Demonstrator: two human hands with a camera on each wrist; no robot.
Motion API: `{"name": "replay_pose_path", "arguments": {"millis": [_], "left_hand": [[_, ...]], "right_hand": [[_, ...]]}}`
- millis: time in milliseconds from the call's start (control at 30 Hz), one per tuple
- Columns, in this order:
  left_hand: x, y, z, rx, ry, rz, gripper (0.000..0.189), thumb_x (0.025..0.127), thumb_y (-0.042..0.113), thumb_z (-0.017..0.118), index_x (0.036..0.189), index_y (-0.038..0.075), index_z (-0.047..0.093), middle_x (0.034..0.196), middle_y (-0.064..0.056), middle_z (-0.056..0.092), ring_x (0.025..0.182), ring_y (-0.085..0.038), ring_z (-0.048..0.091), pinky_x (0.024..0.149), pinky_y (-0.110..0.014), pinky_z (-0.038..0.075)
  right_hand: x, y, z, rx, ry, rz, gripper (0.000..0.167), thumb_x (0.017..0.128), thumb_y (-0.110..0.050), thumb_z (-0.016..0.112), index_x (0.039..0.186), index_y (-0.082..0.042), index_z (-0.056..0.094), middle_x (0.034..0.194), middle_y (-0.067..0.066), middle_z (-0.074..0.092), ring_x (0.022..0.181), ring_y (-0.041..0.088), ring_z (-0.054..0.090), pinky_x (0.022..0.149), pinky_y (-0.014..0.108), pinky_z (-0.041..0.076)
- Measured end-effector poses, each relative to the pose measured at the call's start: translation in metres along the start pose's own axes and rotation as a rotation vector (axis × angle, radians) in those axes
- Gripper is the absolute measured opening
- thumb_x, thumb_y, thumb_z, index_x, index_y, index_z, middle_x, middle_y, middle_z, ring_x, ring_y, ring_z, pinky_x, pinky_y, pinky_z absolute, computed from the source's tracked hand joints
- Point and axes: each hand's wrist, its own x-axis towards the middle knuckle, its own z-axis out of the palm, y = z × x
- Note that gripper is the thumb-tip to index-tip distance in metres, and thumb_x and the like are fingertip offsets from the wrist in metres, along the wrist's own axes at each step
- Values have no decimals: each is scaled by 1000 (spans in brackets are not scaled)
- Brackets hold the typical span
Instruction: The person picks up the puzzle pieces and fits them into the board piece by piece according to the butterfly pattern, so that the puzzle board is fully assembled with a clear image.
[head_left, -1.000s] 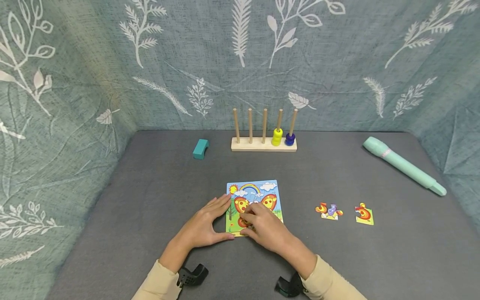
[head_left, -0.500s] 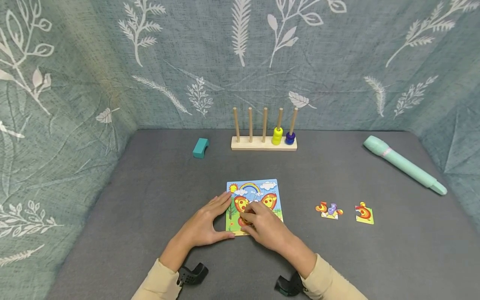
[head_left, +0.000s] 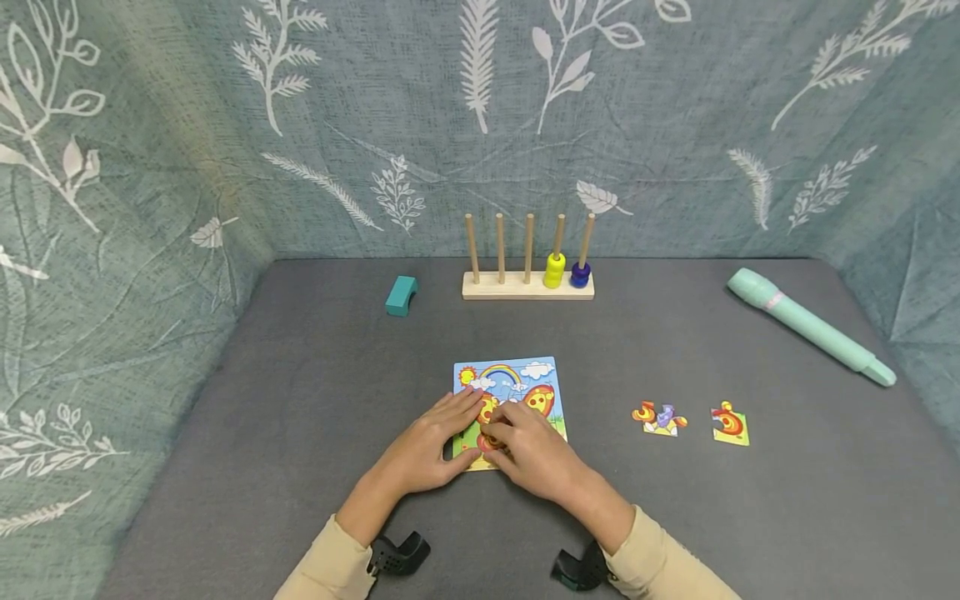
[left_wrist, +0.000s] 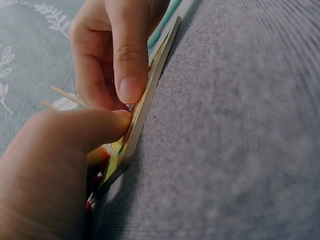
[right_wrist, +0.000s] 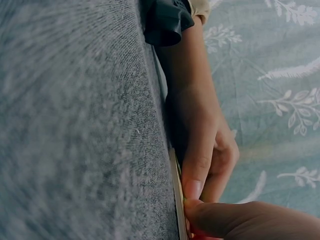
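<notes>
A square jigsaw puzzle board [head_left: 536, 371] with a butterfly, sun and rainbow picture lies in the middle of the table. My left hand [head_left: 431, 446] rests on its left part, thumb and fingers spread and fairly straight. Over the board's lower middle, my right hand [head_left: 536, 454] has its thumb and fingers curled down around a red and yellow puzzle piece [head_left: 487, 442], mostly hidden under them. In the left wrist view, the left thumb [left_wrist: 107, 127] lies by the board's edge close to the right thumb [left_wrist: 131, 70].
Two loose puzzle pieces lie to the right: a purple and orange one [head_left: 660, 419] and a yellow and red one [head_left: 730, 424]. Behind stand a teal arch block [head_left: 402, 296] and a wooden peg stand [head_left: 495, 287] with yellow and blue beads. A mint-green tube [head_left: 813, 327] lies at far right.
My left hand has slid right, further onto the board, its fingers now over the butterfly's left wing. The right hand stays almost in place over the lower middle.
</notes>
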Motion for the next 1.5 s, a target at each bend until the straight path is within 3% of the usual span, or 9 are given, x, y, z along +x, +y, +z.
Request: {"name": "replay_pose_path", "arguments": {"millis": [133, 267, 367, 700, 1133, 1367, 1500], "left_hand": [[-1, 0, 0, -3, -18, -25, 61, 88, 31, 65, 139, 3, 47, 147, -9, 43, 139, -24, 36, 116, -44, 30], [-1, 1, 0, -8, -27, -37, 62, 88, 33, 65, 139, 4, 47, 148, -7, 42, 139, -23, 35, 117, -43, 29], [-1, 1, 0, -10, -25, -33, 62, 88, 34, 66, 139, 3, 48, 148, -8, 42, 139, -23, 36, 117, -44, 30], [-1, 0, -1, -8, -33, -38, 62, 87, 33, 66, 139, 3, 48, 148, -8, 42, 139, -24, 36, 117, -43, 29], [-2, -1, -1, -12, -40, -39, 62, 88, 33, 65, 139, 3, 47, 148, -8, 41, 140, -24, 35, 117, -43, 29], [-2, 0, -2, -7, -32, -33, 62, 87, 32, 66, 139, 3, 48, 148, -8, 42, 139, -25, 36, 116, -44, 30], [-3, 0, -2, -8, -30, -31, 62, 87, 32, 66, 139, 3, 48, 148, -8, 42, 139, -25, 35, 117, -43, 30]], "right_hand": [[-1, 0, -3, 15, -44, 9, 30, 84, -26, 72, 109, -9, 71, 105, -1, 60, 93, 12, 55, 81, 30, 51], [-3, 3, -13, 63, -126, 60, 41, 86, -30, 71, 120, -8, 65, 116, 3, 59, 105, 16, 57, 89, 34, 52], [-6, 8, -21, 106, -142, 94, 47, 86, -29, 71, 126, -6, 61, 122, 6, 58, 112, 20, 56, 95, 37, 51], [-37, 45, -49, 149, -83, 188, 56, 83, -24, 74, 132, -5, 55, 129, 9, 56, 121, 26, 52, 100, 46, 48], [-93, 103, -88, 58, 31, 277, 53, 79, -18, 78, 126, -3, 58, 120, 10, 60, 107, 28, 59, 84, 46, 51], [-115, 121, -105, 45, 3, 365, 51, 79, -21, 78, 124, -6, 59, 119, 12, 60, 110, 34, 58, 87, 50, 47], [-124, 126, -108, 39, -9, 373, 51, 77, -21, 79, 123, -8, 61, 119, 12, 61, 110, 34, 58, 86, 48, 47]]}}
